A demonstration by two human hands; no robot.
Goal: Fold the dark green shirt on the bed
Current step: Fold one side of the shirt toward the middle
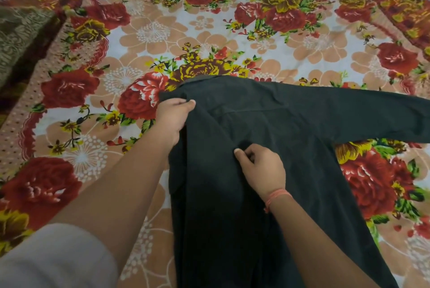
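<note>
Dark green shirt (267, 124) lies on the bed, spread over a floral bedsheet (162, 31) of red roses and peach blooms. Collar (197, 79) points away from the person; body runs down to the near edge of view. One long sleeve (372, 117) stretches flat out to the right. Left hand (173, 116) at the shirt's left shoulder, just below the collar: grip closed on the cloth edge, thumb on top, fingers curled under. Right hand (261, 170) at mid-chest, grip pinching a small bunch of fabric between thumb and fingers. Orange thread band (278, 195) on the right wrist. Grey sleeve (58, 257) at lower left. Olive patterned blanket (18, 36) at the bed's far left.
</note>
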